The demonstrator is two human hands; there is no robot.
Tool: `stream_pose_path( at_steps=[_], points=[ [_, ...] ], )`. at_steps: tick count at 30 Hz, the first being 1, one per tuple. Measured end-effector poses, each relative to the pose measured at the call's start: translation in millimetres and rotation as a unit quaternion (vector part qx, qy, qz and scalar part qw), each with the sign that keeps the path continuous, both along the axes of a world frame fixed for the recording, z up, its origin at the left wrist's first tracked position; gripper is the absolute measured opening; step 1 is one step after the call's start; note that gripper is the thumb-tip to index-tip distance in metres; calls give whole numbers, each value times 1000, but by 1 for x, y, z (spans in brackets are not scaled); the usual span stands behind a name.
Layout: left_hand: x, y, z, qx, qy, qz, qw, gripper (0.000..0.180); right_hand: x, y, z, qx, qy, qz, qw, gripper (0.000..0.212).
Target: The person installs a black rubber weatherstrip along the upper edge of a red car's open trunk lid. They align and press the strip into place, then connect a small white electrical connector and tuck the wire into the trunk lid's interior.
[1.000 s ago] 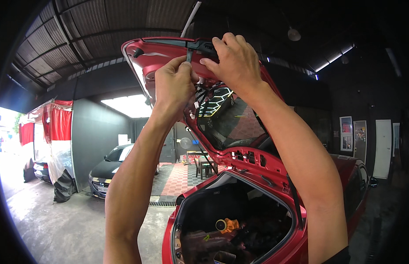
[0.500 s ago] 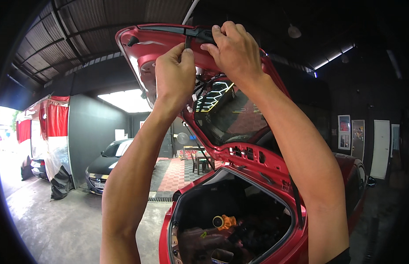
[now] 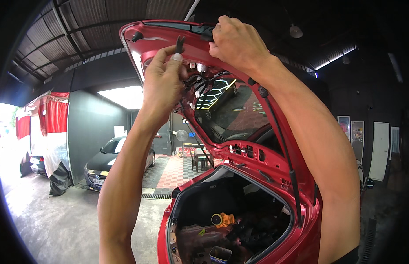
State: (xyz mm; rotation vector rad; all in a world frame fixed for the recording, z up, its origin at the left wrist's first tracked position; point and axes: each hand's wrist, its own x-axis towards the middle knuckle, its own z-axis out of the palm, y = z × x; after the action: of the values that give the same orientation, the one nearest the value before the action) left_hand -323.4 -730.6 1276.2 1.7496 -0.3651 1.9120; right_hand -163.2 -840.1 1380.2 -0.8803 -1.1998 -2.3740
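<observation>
The red tailgate of a car is raised above me, with a dark trim strip along its upper edge. My left hand pinches a small dark pry tool with a forked tip between thumb and forefinger. The tool points upward, apart from the strip in the picture. Further right, my right hand has its fingers curled over the edge, around a black trim piece. Its fingertips are partly hidden behind that piece.
Below lies the open boot, holding an orange-and-black round object and a small dark container. A gas strut stands at the right. Behind are a dark parked car, a table with stools and a red-and-white curtain.
My left hand has drawn down and left from the tailgate's edge, bringing the pry tool away. My right hand's fingers have curled in more tightly at the trim.
</observation>
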Motion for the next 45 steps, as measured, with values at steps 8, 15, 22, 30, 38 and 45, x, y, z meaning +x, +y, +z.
stream_pose_path(
  at_steps=[8,15,22,30,38,45],
  points=[
    [-40,11,19,43,-67,185,979,37,15,-19,1,38,-111,95,988,25],
    [-30,-7,40,93,-5,332,938,43,22,-81,-27,-45,193,-39,979,72],
    [28,-24,57,16,-28,222,974,59,26,-67,-27,-24,140,-79,987,62],
    [51,-29,78,-125,-124,83,981,50,7,-46,-6,-38,41,-69,996,44],
    [60,-17,90,-113,-129,-57,984,36,1,-42,1,-77,39,-87,992,26],
    [61,-23,89,-128,-126,-46,983,39,10,-37,2,-69,16,-86,994,30]
  ],
)
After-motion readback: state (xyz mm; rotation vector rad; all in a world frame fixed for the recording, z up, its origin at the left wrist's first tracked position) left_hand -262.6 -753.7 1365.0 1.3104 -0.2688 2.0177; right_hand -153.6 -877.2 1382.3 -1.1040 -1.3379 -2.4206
